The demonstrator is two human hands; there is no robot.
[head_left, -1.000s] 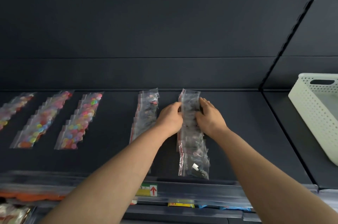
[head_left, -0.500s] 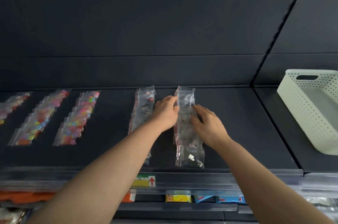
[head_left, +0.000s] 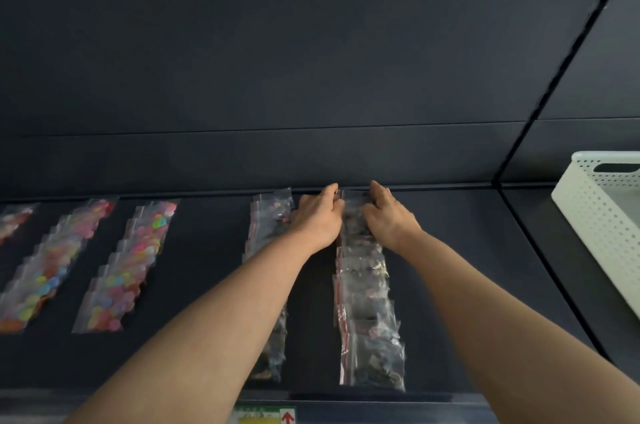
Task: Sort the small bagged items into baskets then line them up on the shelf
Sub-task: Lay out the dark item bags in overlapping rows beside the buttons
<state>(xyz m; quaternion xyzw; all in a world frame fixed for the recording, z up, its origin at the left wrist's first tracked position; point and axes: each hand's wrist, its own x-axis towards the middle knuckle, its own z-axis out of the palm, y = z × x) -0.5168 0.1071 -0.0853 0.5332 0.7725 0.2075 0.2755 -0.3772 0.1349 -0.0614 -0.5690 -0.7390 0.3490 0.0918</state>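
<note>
A row of clear zip bags with dark small parts [head_left: 369, 319] runs front to back on the dark shelf [head_left: 450, 267]. My left hand [head_left: 318, 215] and my right hand [head_left: 389, 214] flank the far end of this row, near the shelf's back wall. Their fingers lie fairly straight against the farthest bag, one hand on each side. A second row of similar dark-part bags [head_left: 268, 226] lies just to the left, partly hidden under my left forearm.
Three rows of bags with colourful round pieces [head_left: 135, 267] [head_left: 52, 267] [head_left: 14, 219] lie on the shelf's left part. A white perforated basket [head_left: 595, 215] stands on the neighbouring shelf section at right. A price label strip [head_left: 266, 415] edges the shelf front.
Both hands have slid from the middle of the dark-part row to its far end at the back wall. The view has shifted closer to the shelf.
</note>
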